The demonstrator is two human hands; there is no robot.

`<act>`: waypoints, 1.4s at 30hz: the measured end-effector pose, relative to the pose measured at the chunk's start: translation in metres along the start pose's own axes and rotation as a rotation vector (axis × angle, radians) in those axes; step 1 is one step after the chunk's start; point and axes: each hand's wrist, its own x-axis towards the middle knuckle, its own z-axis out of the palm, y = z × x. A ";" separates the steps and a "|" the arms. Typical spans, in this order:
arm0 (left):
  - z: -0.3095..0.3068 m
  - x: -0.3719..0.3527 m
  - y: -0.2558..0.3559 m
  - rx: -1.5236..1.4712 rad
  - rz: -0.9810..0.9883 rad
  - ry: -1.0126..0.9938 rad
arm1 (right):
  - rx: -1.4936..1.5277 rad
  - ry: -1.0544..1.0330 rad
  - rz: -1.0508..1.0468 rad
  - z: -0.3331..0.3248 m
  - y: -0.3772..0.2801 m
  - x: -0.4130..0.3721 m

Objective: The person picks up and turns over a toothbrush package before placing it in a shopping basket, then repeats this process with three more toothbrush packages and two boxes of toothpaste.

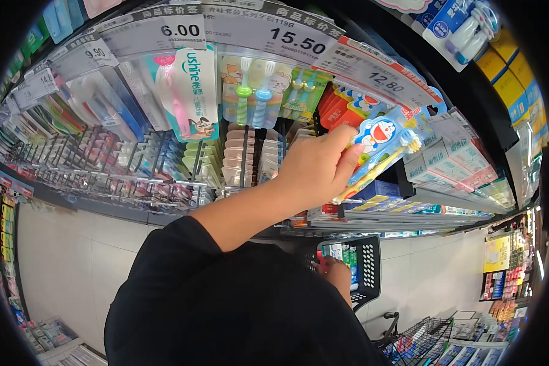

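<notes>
My left hand (323,161) reaches across to the right and grips a blister pack of children's toothbrushes (381,143) with a blue-and-white cartoon cat on its card. Thumb and fingers close on the pack's left side, in front of the shelf. Behind it hang red packs (341,110) with the same cartoon figure. Lower down, my right hand (338,274) is at the near side of a black shopping basket (367,268), its fingers curled; what they hold is partly hidden. Green and white boxed items (350,256) lie in the basket.
Toothbrush packs on hooks fill the rack (244,158) ahead, under price tags (299,39). White and pink boxes (448,161) stand on the right shelf. A wire basket (421,341) stands at lower right. Pale floor tiles (79,256) lie below.
</notes>
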 end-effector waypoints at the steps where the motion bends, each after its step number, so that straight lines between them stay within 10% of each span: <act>1: 0.002 0.001 -0.001 0.006 0.002 0.010 | 0.012 0.007 0.000 -0.001 -0.002 -0.001; 16: 0.025 0.017 -0.038 0.014 -0.175 -0.107 | -0.030 0.034 0.018 0.003 0.002 0.001; 27: 0.004 0.004 -0.030 0.145 -0.110 0.009 | -0.025 -0.008 0.072 0.005 0.002 0.001; 33: -0.025 -0.037 -0.047 0.068 0.086 0.445 | 0.001 -0.003 0.054 0.000 0.001 0.000; 42: -0.050 -0.034 -0.064 0.352 -0.102 0.423 | -0.004 -0.063 0.062 -0.008 -0.003 0.000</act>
